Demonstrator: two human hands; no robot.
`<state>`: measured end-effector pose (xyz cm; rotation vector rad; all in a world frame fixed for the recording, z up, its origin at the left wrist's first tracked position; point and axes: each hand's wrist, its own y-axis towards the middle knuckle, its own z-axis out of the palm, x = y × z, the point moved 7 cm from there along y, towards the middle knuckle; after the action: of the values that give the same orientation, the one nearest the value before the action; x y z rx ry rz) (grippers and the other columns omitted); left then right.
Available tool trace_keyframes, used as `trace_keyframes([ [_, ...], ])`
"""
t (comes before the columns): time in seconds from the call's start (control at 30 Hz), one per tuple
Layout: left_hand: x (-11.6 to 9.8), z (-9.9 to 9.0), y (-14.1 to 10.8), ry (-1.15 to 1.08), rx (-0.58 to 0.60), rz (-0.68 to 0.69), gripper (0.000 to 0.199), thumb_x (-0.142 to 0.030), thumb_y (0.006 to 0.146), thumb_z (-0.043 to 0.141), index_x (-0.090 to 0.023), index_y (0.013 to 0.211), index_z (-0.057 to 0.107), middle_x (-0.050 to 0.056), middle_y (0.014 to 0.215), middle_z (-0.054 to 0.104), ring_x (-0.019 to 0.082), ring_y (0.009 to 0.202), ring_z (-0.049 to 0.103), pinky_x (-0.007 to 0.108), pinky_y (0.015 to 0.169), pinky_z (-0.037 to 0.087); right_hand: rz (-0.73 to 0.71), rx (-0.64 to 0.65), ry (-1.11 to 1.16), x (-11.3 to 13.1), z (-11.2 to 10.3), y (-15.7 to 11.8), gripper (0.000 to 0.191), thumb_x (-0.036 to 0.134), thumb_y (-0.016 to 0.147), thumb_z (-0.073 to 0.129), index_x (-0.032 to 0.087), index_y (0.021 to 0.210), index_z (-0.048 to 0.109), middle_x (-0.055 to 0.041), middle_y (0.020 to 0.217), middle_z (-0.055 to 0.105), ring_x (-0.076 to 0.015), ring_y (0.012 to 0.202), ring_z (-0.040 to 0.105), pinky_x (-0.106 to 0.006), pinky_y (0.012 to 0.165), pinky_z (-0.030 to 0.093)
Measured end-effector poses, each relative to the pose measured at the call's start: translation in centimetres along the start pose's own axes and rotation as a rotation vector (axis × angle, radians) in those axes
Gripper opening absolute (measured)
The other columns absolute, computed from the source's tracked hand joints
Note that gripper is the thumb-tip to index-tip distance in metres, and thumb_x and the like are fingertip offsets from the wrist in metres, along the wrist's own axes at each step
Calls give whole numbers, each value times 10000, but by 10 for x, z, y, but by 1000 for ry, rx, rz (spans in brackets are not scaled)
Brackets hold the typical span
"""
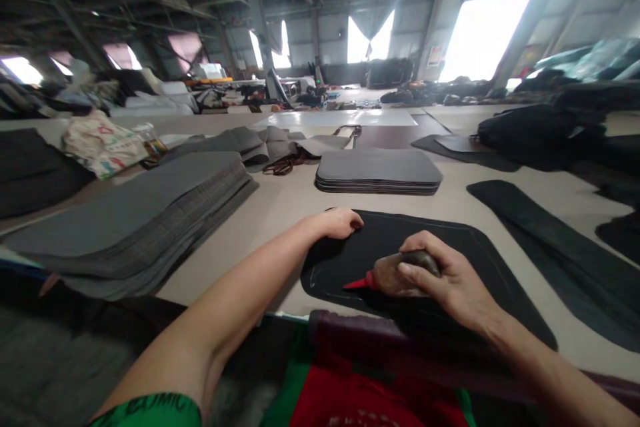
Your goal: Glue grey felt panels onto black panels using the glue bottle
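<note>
From my remote seat, I see the right hand's fingers wrapped around a bottle, thumb on the near side, its red nozzle tilted down at the panel. Too hard a squeeze could, I judge, leave a blob, if the bottle holds liquid; too low a tilt could scrape the tip across the surface. The left hand has curled fingers at the panel's far left edge; I cannot tell whether they pinch it or merely press. A light hold there could let the panel skid. It lies flat on the worktop, near the front edge, so a tug could drag a corner over. Just beyond sits a grey stack, where stray drips might mark the top piece.
</note>
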<state>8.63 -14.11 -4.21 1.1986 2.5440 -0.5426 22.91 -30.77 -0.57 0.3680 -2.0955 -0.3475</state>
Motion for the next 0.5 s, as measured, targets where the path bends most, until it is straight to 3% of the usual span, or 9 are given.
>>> trace_keyframes([
  [0.17, 4, 5, 3, -41, -1, -9, 285, -71, 896, 637, -121, 1176, 662, 88, 1172, 713, 216, 1093, 670, 420, 1003, 522, -270, 106, -32, 32, 34, 10, 127, 337, 971, 609, 221, 949, 563, -26, 945, 559, -183, 862, 541, -322, 771, 439],
  [0.33, 7, 7, 3, -131, -36, -40, 334, -26, 861, 620, -109, 1180, 670, 102, 1169, 721, 224, 1073, 681, 417, 991, 526, -367, 95, -141, 44, 56, 20, 84, 297, 985, 564, 216, 962, 557, -54, 979, 584, -215, 931, 533, -358, 815, 435],
  [0.43, 6, 1, -5, -228, -69, -50, 394, -1, 809, 580, -100, 1173, 694, 108, 1166, 734, 222, 1080, 684, 330, 967, 526, -244, -20, -98, 27, 46, 19, 107, 321, 953, 588, 217, 979, 592, -54, 1002, 608, -218, 929, 556, -364, 817, 448],
  [0.5, 6, -9, -18, -310, -112, -44, 420, -43, 820, 559, -130, 1209, 690, 96, 1195, 729, 206, 1083, 686, 280, 925, 536, -11, -145, 18, -2, 27, 16, 228, 401, 898, 656, 228, 1043, 625, -45, 982, 633, -217, 875, 583, -347, 758, 472],
])
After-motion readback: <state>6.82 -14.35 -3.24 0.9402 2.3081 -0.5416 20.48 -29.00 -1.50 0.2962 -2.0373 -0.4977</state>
